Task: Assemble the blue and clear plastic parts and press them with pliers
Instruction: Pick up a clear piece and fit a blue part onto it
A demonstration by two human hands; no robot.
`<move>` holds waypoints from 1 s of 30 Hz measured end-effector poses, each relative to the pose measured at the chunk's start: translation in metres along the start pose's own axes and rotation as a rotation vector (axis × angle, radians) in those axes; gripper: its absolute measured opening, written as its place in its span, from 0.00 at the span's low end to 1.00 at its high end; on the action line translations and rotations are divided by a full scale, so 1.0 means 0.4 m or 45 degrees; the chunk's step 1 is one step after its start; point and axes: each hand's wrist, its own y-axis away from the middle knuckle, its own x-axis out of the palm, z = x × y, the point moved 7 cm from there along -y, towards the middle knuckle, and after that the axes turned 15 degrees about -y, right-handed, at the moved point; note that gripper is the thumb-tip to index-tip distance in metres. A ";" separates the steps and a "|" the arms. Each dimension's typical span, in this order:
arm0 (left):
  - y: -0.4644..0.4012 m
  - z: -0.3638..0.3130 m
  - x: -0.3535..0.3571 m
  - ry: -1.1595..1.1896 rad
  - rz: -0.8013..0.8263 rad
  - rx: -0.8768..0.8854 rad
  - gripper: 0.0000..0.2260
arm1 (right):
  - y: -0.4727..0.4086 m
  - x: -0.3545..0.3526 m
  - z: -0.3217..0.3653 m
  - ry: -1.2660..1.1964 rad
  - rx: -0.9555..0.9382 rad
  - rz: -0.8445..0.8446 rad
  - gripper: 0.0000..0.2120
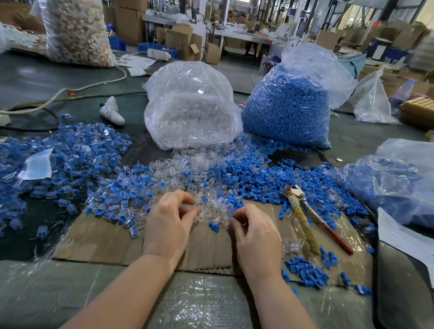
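Observation:
My left hand (169,220) and my right hand (252,235) hover over a cardboard sheet (118,245), fingers curled at the near edge of a heap of clear plastic parts (182,171). The left fingertips pinch a clear part (196,211). My right fingertips curl at the clear parts; what they hold is hidden. A loose blue part (214,227) lies between the hands. Pliers (310,217) with a red handle and a taped handle lie on the cardboard to the right. Assembled blue-and-clear pieces (59,172) spread to the left.
A bag of clear parts (193,106) and a bag of blue parts (288,110) stand behind the heap. Another bag with blue parts (412,185) lies at the right, above a dark tray (406,302). White cables (55,95) cross the far left. A person sits behind a big bag (75,21).

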 end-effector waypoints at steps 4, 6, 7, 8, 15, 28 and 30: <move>-0.003 0.001 0.003 0.156 0.061 -0.057 0.02 | 0.002 -0.007 0.002 -0.071 -0.006 -0.018 0.03; -0.005 0.000 0.012 0.331 0.129 -0.147 0.02 | 0.003 -0.011 0.005 -0.106 -0.007 -0.033 0.04; -0.006 -0.003 0.018 0.425 0.164 -0.196 0.03 | 0.003 -0.013 0.006 -0.119 -0.007 -0.042 0.04; -0.006 -0.009 0.027 0.506 0.201 -0.236 0.04 | 0.003 -0.015 0.007 -0.127 -0.009 -0.050 0.04; 0.012 -0.044 0.078 0.542 0.335 -0.150 0.09 | 0.003 -0.025 0.007 -0.192 -0.022 -0.084 0.03; 0.013 -0.028 0.081 0.671 0.300 -0.214 0.07 | 0.007 -0.030 -0.002 -0.363 0.025 -0.126 0.02; 0.014 -0.030 0.083 0.672 0.321 -0.206 0.07 | 0.007 -0.022 0.000 -0.375 0.022 -0.078 0.03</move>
